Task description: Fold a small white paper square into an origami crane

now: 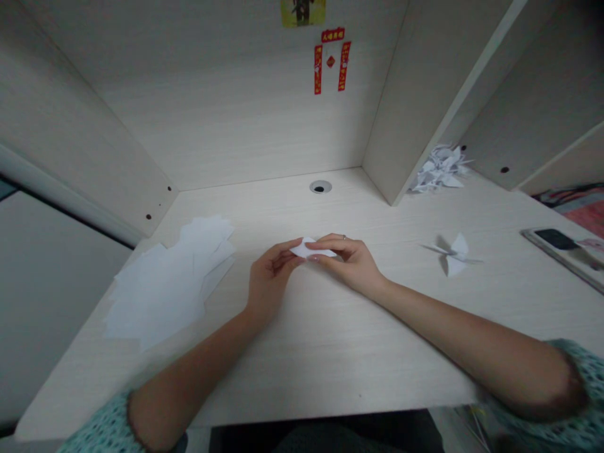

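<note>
A small piece of folded white paper [311,250] is pinched between my two hands over the middle of the desk. My left hand [274,270] grips its left end between thumb and fingers. On the other end, my right hand [350,259] holds the paper with its thumb below and fingers above, a ring on one finger. Parts of the folds are hidden by the fingertips. Off to the right, a folded paper crane [455,255] stands with its wings spread, apart from my hands. A spread pile of white paper sheets [163,286] lies left of my left hand.
A heap of folded white paper pieces [441,168] sits at the back right, behind an upright partition [415,113]. A phone [566,248] lies near the right edge. A cable hole [321,187] is set in the desk [302,371] near the back panel, which carries red stickers [318,69].
</note>
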`<state>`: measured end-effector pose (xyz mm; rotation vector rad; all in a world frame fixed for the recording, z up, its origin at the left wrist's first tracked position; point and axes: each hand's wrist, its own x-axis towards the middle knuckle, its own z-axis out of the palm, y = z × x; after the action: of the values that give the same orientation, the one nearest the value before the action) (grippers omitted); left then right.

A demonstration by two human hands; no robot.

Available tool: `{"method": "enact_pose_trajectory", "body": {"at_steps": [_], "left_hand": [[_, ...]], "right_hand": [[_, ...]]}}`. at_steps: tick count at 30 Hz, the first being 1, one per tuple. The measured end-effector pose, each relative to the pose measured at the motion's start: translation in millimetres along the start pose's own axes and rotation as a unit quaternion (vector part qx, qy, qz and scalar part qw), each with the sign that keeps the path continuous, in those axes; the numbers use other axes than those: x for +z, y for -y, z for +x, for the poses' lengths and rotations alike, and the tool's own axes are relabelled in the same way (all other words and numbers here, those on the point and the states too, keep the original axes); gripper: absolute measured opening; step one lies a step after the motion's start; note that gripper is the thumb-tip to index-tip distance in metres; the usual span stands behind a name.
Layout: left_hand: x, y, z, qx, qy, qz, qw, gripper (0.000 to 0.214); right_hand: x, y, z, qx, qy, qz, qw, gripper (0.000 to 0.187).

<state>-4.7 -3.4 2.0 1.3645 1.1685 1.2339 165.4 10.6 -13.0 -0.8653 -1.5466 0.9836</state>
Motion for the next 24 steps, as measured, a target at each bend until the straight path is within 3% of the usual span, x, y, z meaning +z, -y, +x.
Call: {"method": "enact_pose_trajectory", "body": {"at_steps": [6, 24], "left_hand": [[-0.1, -3.0, -0.6, -0.007, -0.012, -0.011, 1.000, 0.030], [-0.8, -4.5, -0.3, -0.037, 0.004, -0.016, 0.999, 0.032]], "right_hand": [[0.6, -4.5, 0.6, 0.036, 0.022, 0.075, 0.996, 0.029], [-0.8, -2.3, -0.9, -0.011, 0.019, -0.002, 1.000, 0.029]]}}
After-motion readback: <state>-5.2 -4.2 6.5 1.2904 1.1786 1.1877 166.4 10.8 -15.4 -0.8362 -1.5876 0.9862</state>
